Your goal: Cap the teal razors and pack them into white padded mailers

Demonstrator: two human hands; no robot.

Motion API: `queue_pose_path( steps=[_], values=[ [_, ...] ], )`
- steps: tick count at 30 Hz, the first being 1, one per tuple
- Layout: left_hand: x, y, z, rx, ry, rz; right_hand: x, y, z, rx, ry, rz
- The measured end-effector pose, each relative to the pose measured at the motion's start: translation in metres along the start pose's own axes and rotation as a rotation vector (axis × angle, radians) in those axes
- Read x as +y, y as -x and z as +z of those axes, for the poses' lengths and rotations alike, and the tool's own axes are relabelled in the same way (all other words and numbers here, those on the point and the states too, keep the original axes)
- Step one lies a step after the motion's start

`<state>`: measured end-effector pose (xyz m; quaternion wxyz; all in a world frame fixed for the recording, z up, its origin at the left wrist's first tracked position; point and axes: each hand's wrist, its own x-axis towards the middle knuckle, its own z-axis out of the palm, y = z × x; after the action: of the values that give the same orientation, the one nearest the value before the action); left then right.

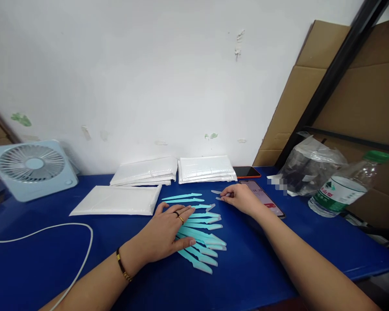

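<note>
Several turquoise eyebrow razors (202, 236) lie fanned out side by side on the blue table, most with clear caps over their blade ends. Across their handles rests my left hand (168, 231), palm down with its fingers spread. Two razors (183, 198) at the far end of the row show no clear cap. One clear cap (210, 207) sits at an angle on the razor nearest my left fingertips. To the right of the row, my right hand (238, 198) pinches a small clear cap (219, 198). Another clear piece (216, 191) shows just beyond its fingertips; whether it is held I cannot tell.
White padded envelopes (116, 201) lie at left and in two stacks (207, 167) against the wall. Behind my right hand is a phone (266, 201), with another (247, 172) farther back. A fan (34, 170), white cable (91, 237), plastic bag (307, 166) and water bottle (339, 194) flank them.
</note>
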<state>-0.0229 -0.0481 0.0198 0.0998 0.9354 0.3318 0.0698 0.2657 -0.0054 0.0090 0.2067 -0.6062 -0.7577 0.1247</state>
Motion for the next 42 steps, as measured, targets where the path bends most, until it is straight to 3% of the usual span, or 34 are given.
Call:
queue_pose_path(
  steps=[6, 12, 15, 20, 29, 39, 42],
  values=[
    [0.0, -0.001, 0.001, -0.005, 0.001, 0.002, 0.001, 0.003, -0.006, -0.095, -0.017, -0.085],
    [-0.008, -0.003, 0.005, 0.069, -0.047, -0.107, -0.008, 0.01, -0.007, -0.294, -0.144, -0.153],
    [-0.01, -0.002, 0.003, 0.065, -0.043, -0.099, -0.01, 0.009, -0.002, -0.23, -0.148, -0.194],
    [-0.007, 0.0, -0.001, 0.042, -0.035, -0.103, 0.0, 0.002, -0.001, -0.044, 0.016, -0.035],
    [-0.005, -0.013, 0.008, 0.031, -0.019, -0.053, -0.015, -0.005, 0.019, -0.018, -0.112, -0.13],
    [0.001, -0.012, 0.008, 0.02, 0.038, -0.026, -0.014, -0.006, 0.023, -0.024, -0.16, -0.167],
    [-0.002, -0.013, 0.012, 0.036, 0.009, -0.051, -0.006, -0.009, 0.017, 0.088, -0.093, -0.157]
  ],
)
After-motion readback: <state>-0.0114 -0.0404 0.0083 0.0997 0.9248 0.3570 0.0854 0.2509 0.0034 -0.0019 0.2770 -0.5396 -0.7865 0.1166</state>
